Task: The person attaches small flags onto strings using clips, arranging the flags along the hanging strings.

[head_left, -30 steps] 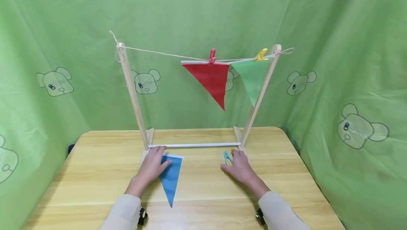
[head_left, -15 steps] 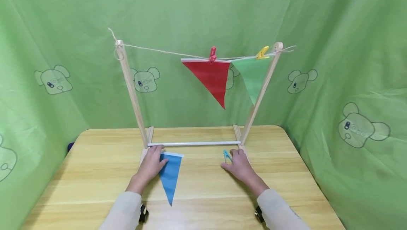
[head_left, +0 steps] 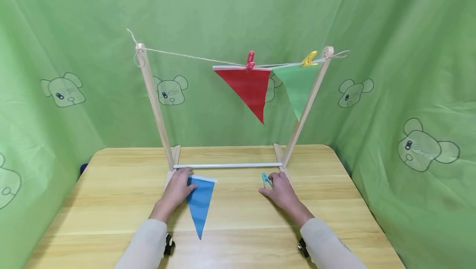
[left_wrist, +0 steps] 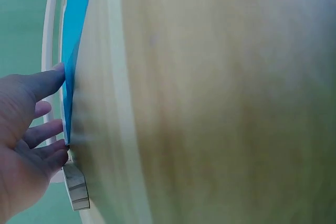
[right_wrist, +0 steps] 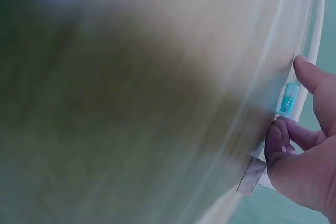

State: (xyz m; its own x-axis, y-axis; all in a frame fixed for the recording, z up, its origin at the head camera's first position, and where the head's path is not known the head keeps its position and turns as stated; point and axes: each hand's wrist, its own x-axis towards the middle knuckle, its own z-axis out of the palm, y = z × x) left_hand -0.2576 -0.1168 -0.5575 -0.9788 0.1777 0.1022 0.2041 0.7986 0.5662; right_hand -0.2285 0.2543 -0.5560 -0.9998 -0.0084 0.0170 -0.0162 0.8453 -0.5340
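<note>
In the head view, a blue triangular pennant [head_left: 201, 203] with a white top strip lies on the table. My left hand [head_left: 176, 188] rests at its left end, thumb over the blue cloth, fingers loosely bent; the left wrist view shows the thumb and fingertips against the pennant [left_wrist: 70, 90]. A light-blue clothespin [head_left: 266, 179] lies beside my right hand [head_left: 281, 190]. From the right wrist, the clothespin [right_wrist: 287, 99] sits between spread thumb and index finger, the thumb apart from it. A red pennant [head_left: 249, 89] and a green pennant [head_left: 297, 83] hang from the string above.
A wooden stand has a left post [head_left: 154, 99], a right post [head_left: 308, 103] and a white crossbar [head_left: 227, 165] low between them. String [head_left: 189, 56] spans the tops. A red clothespin [head_left: 250, 61] and a yellow clothespin [head_left: 309, 59] grip it. Green curtain [head_left: 223, 13] surrounds the table [head_left: 238, 244].
The head view has tilted slightly downward, so the stand and hanging pennants appear a little higher. Both hands, the blue pennant and the light-blue clothespin stay essentially in place.
</note>
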